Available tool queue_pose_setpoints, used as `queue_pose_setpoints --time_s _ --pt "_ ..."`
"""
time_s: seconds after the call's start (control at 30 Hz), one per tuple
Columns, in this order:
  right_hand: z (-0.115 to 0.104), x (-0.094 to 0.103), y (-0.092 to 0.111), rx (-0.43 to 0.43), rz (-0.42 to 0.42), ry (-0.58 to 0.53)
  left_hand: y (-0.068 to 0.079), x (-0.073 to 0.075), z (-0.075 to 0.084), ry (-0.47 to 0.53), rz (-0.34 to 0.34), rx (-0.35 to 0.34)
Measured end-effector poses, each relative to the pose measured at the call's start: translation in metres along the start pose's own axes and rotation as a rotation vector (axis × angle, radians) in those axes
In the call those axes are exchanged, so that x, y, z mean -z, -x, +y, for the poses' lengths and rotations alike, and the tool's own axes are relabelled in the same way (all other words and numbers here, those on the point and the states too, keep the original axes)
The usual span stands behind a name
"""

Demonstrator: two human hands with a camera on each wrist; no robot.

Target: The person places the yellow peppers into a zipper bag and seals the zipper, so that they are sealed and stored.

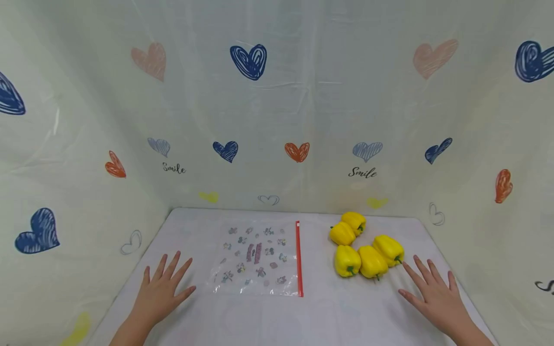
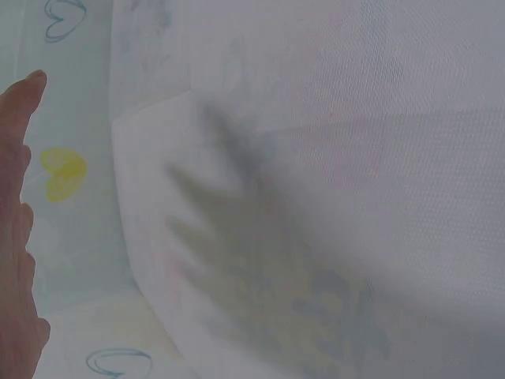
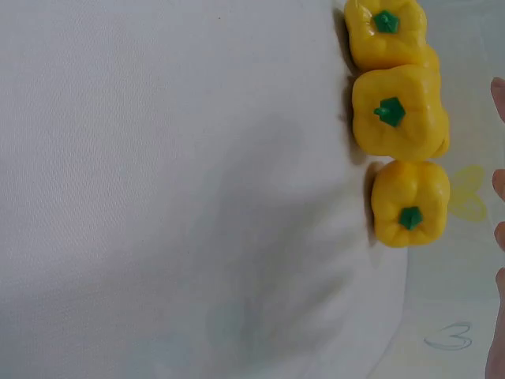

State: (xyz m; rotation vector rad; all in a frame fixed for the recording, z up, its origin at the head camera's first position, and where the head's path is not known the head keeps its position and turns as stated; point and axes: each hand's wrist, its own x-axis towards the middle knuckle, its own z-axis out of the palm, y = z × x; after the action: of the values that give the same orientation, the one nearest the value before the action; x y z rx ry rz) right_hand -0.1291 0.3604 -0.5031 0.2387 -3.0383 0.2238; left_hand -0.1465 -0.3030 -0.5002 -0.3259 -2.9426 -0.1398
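Note:
My left hand (image 1: 160, 290) hovers over the left side of the table, fingers spread and holding nothing. To its right lies a flat, clear zip bag (image 1: 255, 259) with small cartoon prints and a red slider strip (image 1: 299, 259) along its right edge. Several yellow bell peppers (image 1: 347, 261) with green stems sit in a cluster right of the bag; some of these peppers (image 3: 398, 110) show in the right wrist view. My right hand (image 1: 437, 298) is spread beside the cluster's right side, also holding nothing. The left wrist view catches only the edge of the left hand (image 2: 20, 221) and its shadow.
A white cloth covers the table (image 1: 320, 317). Behind it and on both sides hangs a pale curtain (image 1: 277, 105) printed with hearts and the word "Smile". The peppers stand near the table's back right.

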Motion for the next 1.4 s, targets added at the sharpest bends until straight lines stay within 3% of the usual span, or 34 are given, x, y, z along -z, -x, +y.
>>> queue_pose_setpoints --time_s 0.93,1.4 --pt "-0.016 -0.003 -0.007 -0.008 0.007 -0.120 -0.007 0.003 0.012 -0.027 0.077 -0.047" --pt "-0.037 -0.001 -0.022 0.094 0.103 -0.241 -0.026 0.010 0.035 -0.007 0.076 -0.072"
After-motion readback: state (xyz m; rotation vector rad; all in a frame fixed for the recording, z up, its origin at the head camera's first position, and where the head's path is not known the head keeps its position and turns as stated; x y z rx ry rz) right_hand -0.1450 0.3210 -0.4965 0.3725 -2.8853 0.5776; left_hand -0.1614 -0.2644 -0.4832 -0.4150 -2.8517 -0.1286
